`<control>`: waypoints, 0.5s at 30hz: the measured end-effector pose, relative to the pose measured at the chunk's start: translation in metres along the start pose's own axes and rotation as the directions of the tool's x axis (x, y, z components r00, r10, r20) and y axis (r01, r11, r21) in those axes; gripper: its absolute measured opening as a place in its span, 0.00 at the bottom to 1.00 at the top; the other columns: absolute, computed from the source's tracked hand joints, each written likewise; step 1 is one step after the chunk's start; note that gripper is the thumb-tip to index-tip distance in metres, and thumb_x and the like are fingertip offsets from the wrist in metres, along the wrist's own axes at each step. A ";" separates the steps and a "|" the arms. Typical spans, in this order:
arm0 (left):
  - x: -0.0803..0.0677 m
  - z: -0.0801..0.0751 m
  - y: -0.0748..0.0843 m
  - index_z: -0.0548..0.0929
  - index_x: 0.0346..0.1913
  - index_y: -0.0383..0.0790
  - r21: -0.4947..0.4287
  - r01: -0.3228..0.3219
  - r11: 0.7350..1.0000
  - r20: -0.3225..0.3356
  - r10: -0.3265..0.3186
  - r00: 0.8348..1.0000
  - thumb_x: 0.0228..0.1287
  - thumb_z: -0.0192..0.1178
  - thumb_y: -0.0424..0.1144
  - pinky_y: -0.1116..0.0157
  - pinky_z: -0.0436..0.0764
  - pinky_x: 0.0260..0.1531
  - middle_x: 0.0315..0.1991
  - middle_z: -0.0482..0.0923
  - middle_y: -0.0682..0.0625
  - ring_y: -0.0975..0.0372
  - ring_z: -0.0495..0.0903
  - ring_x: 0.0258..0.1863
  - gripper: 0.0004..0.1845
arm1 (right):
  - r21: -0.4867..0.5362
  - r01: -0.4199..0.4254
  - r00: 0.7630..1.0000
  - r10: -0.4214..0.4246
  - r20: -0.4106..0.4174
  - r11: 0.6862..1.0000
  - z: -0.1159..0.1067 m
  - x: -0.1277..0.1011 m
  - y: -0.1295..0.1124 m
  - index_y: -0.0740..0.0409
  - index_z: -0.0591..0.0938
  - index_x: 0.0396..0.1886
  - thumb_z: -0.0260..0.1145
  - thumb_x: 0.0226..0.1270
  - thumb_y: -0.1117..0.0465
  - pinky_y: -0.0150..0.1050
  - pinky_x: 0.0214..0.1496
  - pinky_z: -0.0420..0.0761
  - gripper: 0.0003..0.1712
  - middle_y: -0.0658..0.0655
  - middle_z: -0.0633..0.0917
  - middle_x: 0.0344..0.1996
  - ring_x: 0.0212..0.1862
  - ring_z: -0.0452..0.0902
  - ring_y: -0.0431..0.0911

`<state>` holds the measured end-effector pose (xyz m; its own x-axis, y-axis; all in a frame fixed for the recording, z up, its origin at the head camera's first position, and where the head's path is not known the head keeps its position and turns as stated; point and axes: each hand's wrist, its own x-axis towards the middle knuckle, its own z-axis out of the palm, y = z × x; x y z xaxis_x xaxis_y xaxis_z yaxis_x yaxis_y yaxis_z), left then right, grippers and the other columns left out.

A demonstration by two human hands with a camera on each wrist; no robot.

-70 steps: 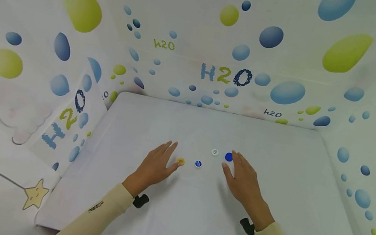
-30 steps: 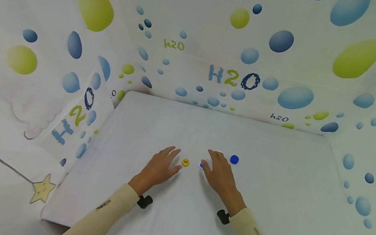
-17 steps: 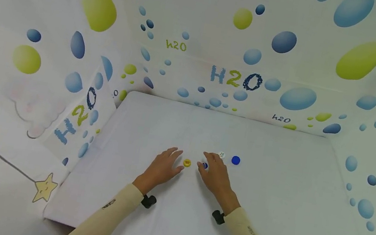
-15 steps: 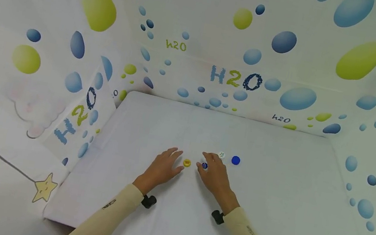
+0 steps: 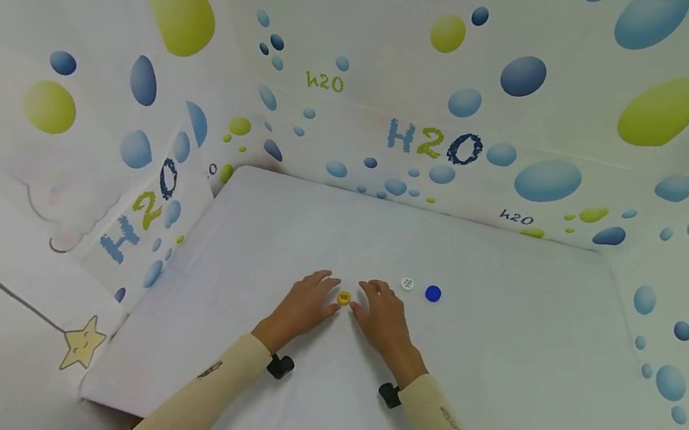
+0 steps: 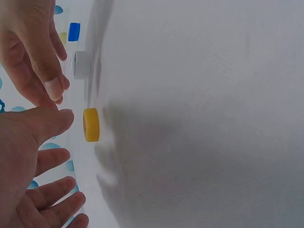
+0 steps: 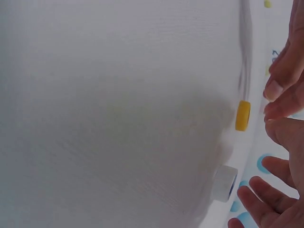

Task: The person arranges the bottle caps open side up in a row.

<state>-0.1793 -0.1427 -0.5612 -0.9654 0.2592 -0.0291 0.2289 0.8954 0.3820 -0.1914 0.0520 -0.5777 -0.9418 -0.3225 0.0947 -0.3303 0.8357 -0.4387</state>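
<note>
A yellow bottle cap (image 5: 344, 298) lies on the white table between the two hands; its side shows in the left wrist view. The left hand (image 5: 304, 305) hovers left of it, fingers spread and relaxed, thumb tip close by. Mirroring it on the right, the right hand (image 5: 386, 322) holds nothing and has loosely bent fingers. A white cap with a blue face (image 7: 224, 184) sits below the right hand and is hidden by it in the head view. Behind that hand lie a white cap with dark print (image 5: 407, 284) and a plain blue cap (image 5: 433, 294).
The table (image 5: 498, 365) is covered in white cloth, its front edge near the forearms. Walls of white fabric (image 5: 378, 21) with blue and green drops and H2O lettering enclose the back and sides. A black wrist camera (image 5: 280, 367) sits under the left wrist.
The right hand has moved left, from the blue cap past the white caps to beside the yellow one. The left hand has stayed almost in place. The caps lie where they were.
</note>
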 end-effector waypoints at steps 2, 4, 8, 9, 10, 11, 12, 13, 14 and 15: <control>0.001 0.001 0.000 0.76 0.72 0.38 0.004 -0.006 1.000 -0.001 0.006 1.000 0.75 0.66 0.46 0.43 0.71 0.71 0.75 0.69 0.38 0.45 0.70 0.75 0.29 | -0.001 0.001 1.000 -0.001 -0.003 1.000 0.001 0.001 -0.002 0.57 0.79 0.71 0.70 0.76 0.50 0.58 0.70 0.76 0.29 0.62 0.79 0.67 0.68 0.78 0.58; 0.001 0.001 0.000 0.76 0.72 0.38 0.007 -0.007 1.000 0.006 0.007 1.000 0.76 0.66 0.46 0.43 0.70 0.72 0.76 0.69 0.38 0.44 0.69 0.75 0.28 | -0.004 -0.001 1.000 0.001 -0.002 1.000 0.003 0.001 -0.003 0.57 0.80 0.70 0.71 0.75 0.51 0.58 0.69 0.76 0.29 0.63 0.80 0.67 0.68 0.78 0.58; 0.003 0.004 -0.001 0.77 0.71 0.38 0.008 -0.010 1.000 0.007 0.010 1.000 0.76 0.66 0.46 0.43 0.71 0.71 0.75 0.70 0.38 0.45 0.70 0.75 0.27 | -0.012 -0.003 1.000 0.003 0.000 1.000 0.005 0.001 -0.006 0.56 0.81 0.69 0.72 0.74 0.52 0.59 0.69 0.76 0.28 0.62 0.80 0.67 0.69 0.77 0.57; 0.004 0.004 -0.001 0.77 0.71 0.38 0.006 -0.007 1.000 0.010 0.007 1.000 0.76 0.66 0.46 0.43 0.70 0.72 0.75 0.69 0.38 0.45 0.69 0.75 0.27 | -0.019 -0.003 1.000 0.003 0.003 1.000 0.006 0.001 -0.007 0.56 0.80 0.69 0.72 0.75 0.52 0.59 0.69 0.76 0.28 0.62 0.80 0.67 0.69 0.77 0.57; 0.004 0.005 -0.002 0.77 0.70 0.39 0.004 -0.008 1.000 0.007 0.008 1.000 0.76 0.66 0.46 0.44 0.71 0.72 0.75 0.70 0.38 0.45 0.70 0.75 0.26 | -0.021 0.000 1.000 0.000 0.000 1.000 0.006 0.001 -0.007 0.56 0.81 0.69 0.72 0.74 0.52 0.59 0.69 0.75 0.28 0.62 0.80 0.67 0.69 0.77 0.57; 0.005 0.006 -0.002 0.77 0.70 0.39 0.006 -0.010 1.000 0.007 0.010 1.000 0.76 0.66 0.46 0.44 0.71 0.72 0.75 0.70 0.38 0.45 0.70 0.75 0.26 | -0.024 0.000 1.000 0.000 0.000 1.000 0.007 0.002 -0.008 0.56 0.81 0.69 0.72 0.74 0.53 0.59 0.69 0.75 0.28 0.62 0.80 0.67 0.70 0.76 0.57; 0.006 0.007 -0.003 0.78 0.70 0.39 0.007 -0.011 1.000 0.007 0.011 1.000 0.76 0.66 0.46 0.44 0.71 0.72 0.75 0.70 0.38 0.45 0.70 0.75 0.26 | -0.032 0.001 1.000 -0.001 -0.003 0.999 0.008 0.002 -0.008 0.56 0.81 0.69 0.72 0.74 0.52 0.59 0.70 0.75 0.28 0.61 0.80 0.67 0.70 0.76 0.56; 0.006 0.008 -0.003 0.78 0.70 0.39 0.012 -0.011 1.000 0.008 0.011 1.000 0.76 0.66 0.46 0.44 0.71 0.72 0.75 0.70 0.38 0.45 0.70 0.75 0.25 | -0.037 -0.001 1.000 0.001 -0.001 0.999 0.009 0.003 -0.008 0.56 0.80 0.69 0.72 0.74 0.53 0.59 0.70 0.75 0.28 0.61 0.80 0.67 0.70 0.76 0.56; 0.007 0.009 -0.003 0.79 0.69 0.39 0.017 -0.013 1.000 0.006 0.013 1.000 0.76 0.66 0.46 0.45 0.71 0.72 0.75 0.71 0.38 0.45 0.70 0.75 0.25 | -0.043 -0.001 1.000 0.001 -0.004 0.999 0.009 0.003 -0.009 0.56 0.81 0.69 0.72 0.74 0.53 0.59 0.70 0.75 0.27 0.61 0.80 0.67 0.70 0.76 0.56; 0.008 0.009 -0.003 0.79 0.69 0.39 0.021 -0.015 1.000 0.006 0.015 1.000 0.76 0.66 0.46 0.45 0.72 0.71 0.75 0.71 0.39 0.45 0.71 0.75 0.25 | -0.047 -0.001 1.000 0.001 -0.003 0.999 0.010 0.004 -0.009 0.56 0.81 0.69 0.72 0.74 0.53 0.59 0.70 0.75 0.27 0.61 0.81 0.67 0.70 0.77 0.56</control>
<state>-0.1862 -0.1406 -0.5709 -0.9610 0.2750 -0.0288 0.2462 0.8985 0.3633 -0.1914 0.0384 -0.5820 -0.9423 -0.3203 0.0972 -0.3318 0.8560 -0.3963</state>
